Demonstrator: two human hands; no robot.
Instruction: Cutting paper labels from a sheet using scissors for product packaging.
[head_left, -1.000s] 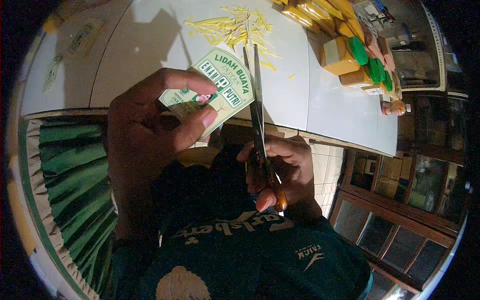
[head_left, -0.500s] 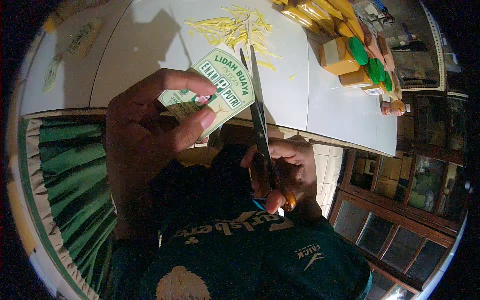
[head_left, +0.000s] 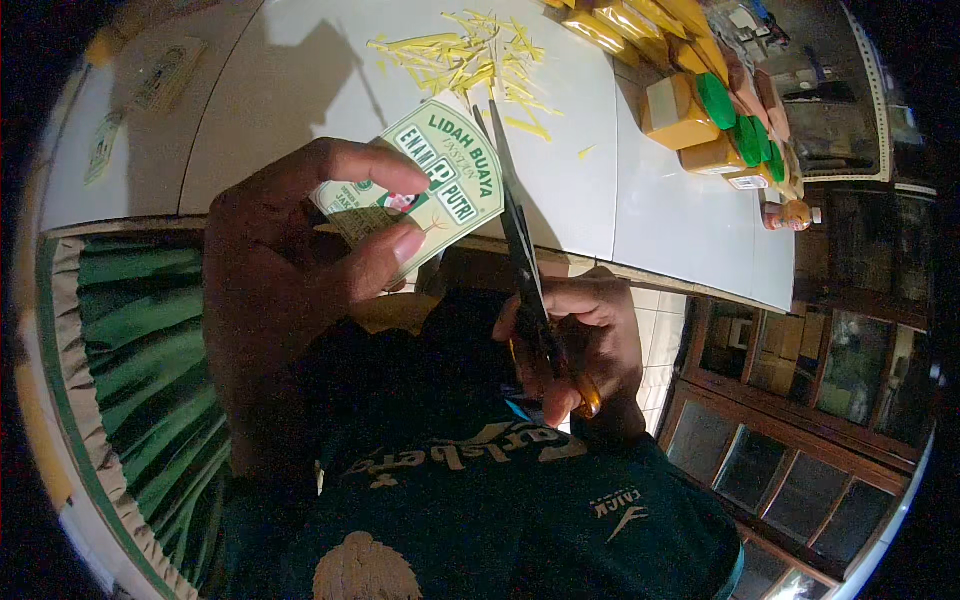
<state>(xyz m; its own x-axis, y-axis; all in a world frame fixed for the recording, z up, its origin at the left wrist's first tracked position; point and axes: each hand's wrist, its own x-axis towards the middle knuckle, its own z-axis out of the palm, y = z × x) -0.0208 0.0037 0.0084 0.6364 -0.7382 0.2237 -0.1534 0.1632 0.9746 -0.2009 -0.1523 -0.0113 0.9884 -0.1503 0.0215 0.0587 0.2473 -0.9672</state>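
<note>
Between the thumb and fingers of my left hand [head_left: 310, 235] is a pale green and cream printed paper label [head_left: 462, 205], held tilted above the table's front edge. My right hand [head_left: 590, 320] is closed round the amber handles of a pair of scissors [head_left: 522, 245]. The scissors' dark blades point up and away, slightly apart, alongside the label's right edge. Whether paper lies between the blades I cannot tell. Beyond them, a loose heap of thin yellow and white paper strips [head_left: 460, 62] lies on the white table.
The white tiled table [head_left: 570, 190] stretches across the far side. More labels [head_left: 103, 147] lie at its left. On the right stand orange-filled jars with green lids [head_left: 715, 102], yellow packets [head_left: 640, 25] and a small bottle [head_left: 790, 215]. A wooden glass-fronted cabinet [head_left: 790, 380] stands at right, a green curtain [head_left: 150, 350] at left.
The scissors and my right hand have shifted slightly right, and the blade tips sit a little wider apart. The label has moved slightly left with my left hand.
</note>
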